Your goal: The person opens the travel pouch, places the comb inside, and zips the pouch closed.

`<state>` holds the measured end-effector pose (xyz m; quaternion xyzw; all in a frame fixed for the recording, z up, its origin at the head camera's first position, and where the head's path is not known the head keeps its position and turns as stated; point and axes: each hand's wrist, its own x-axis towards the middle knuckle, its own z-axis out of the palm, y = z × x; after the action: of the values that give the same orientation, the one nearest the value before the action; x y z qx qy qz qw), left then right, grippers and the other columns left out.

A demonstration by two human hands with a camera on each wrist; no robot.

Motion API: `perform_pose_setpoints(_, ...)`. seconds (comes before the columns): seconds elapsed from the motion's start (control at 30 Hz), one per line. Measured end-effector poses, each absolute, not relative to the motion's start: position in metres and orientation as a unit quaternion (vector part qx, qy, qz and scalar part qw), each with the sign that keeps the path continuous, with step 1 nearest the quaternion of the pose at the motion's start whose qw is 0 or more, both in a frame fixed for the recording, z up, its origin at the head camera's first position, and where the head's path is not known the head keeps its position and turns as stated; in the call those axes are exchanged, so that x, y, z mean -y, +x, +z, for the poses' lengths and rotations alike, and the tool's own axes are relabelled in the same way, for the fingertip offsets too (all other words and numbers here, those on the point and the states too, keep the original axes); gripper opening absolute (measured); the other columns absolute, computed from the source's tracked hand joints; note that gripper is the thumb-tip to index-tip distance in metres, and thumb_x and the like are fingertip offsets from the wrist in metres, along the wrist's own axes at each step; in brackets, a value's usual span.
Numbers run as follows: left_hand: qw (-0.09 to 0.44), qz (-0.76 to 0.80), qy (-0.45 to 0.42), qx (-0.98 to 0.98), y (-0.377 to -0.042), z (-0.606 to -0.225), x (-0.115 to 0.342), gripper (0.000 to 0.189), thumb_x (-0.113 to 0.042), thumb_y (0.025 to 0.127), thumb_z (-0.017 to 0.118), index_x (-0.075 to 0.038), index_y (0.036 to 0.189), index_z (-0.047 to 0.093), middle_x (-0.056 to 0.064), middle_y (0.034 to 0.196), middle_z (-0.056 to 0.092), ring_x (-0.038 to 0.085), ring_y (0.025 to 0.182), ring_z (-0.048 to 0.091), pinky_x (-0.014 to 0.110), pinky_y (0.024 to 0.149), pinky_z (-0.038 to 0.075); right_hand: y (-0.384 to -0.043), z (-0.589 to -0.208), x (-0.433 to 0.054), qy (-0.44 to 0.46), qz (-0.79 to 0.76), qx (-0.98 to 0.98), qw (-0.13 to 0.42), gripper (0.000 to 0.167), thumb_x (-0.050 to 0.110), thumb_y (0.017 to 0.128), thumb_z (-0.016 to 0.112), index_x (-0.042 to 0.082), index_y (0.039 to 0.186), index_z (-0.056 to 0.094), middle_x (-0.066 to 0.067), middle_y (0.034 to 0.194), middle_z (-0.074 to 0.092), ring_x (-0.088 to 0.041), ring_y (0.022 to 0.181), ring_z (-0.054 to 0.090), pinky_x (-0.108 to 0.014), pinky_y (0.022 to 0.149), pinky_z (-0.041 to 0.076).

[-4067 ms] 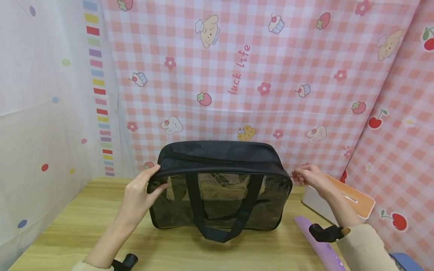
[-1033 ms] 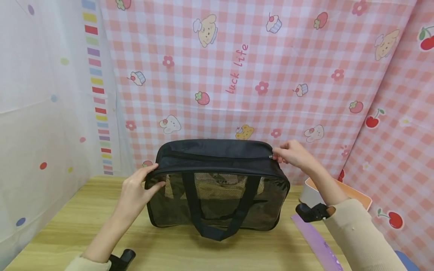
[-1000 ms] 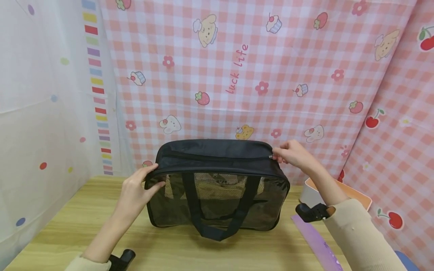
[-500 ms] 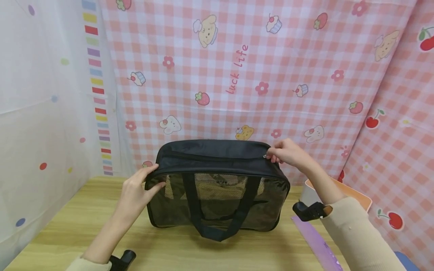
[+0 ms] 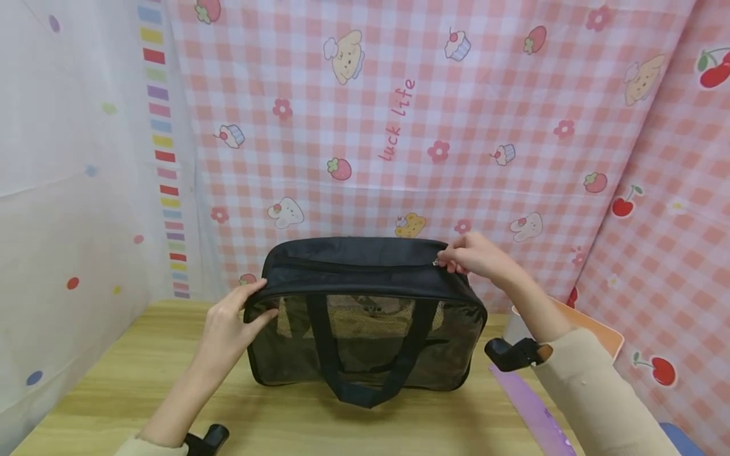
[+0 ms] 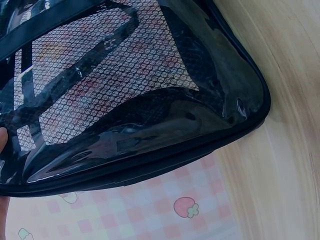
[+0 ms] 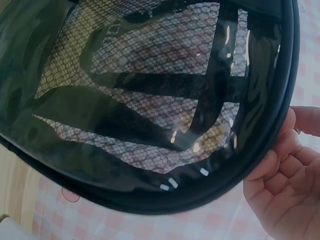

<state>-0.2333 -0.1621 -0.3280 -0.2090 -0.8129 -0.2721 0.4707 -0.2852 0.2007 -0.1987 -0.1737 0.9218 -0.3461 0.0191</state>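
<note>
A black bag (image 5: 371, 282) with a see-through front panel stands upright on the table in the head view. Its black handle (image 5: 365, 394) hangs down in front. My left hand (image 5: 230, 323) grips the bag's upper left corner, thumb on the front panel and fingers along the side. Near the right end of the top, my right hand (image 5: 476, 258) pinches the small metal zipper pull (image 5: 436, 262). From the right wrist view, the right hand's curled fingers (image 7: 285, 160) show beside the bag's rounded edge. Only a bit of the left hand enters the left wrist view.
A white box with an orange inside (image 5: 595, 329) stands at the right, partly behind the right forearm. In front of it lies a purple ruler-like strip (image 5: 527, 405). A blue thing (image 5: 678, 438) shows at the lower right edge. Pink checked cloth (image 5: 353, 126) hangs behind the bag.
From beside the bag's right end, my right hand has risen to the zipper pull and then drawn it a short way left. My left hand has kept its grip on the corner.
</note>
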Motion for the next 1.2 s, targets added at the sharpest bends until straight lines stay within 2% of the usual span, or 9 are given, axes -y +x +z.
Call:
perform_pose_setpoints(0.4,0.477,-0.273,-0.210,0.808,-0.233,-0.327,0.161,0.053,0.007,0.054,0.082,0.007,0.103,0.064,0.022,0.092,0.067,0.034,0.080,0.066,0.041,0.065,0.056,-0.285,-0.195,-0.184,-0.148,-0.358,-0.921,0.029,0.029,0.012,0.093,0.046,-0.009,0.092,0.066,0.002,0.060,0.054,-0.007,0.053,0.044,-0.021,0.053,0.041)
perform_pose_setpoints(1.2,0.473,-0.282,-0.213,0.807,-0.235,-0.327,0.160,0.052,0.008,0.054,0.082,0.008,0.103,0.064,0.022,0.091,0.066,0.035,0.081,0.065,0.043,0.066,0.056,-0.282,-0.194,-0.160,-0.147,-0.341,-0.928,0.002,0.029,0.012,0.092,0.047,-0.005,0.082,0.067,0.001,0.058,0.055,-0.010,0.051,0.045,-0.022,0.052,0.042)
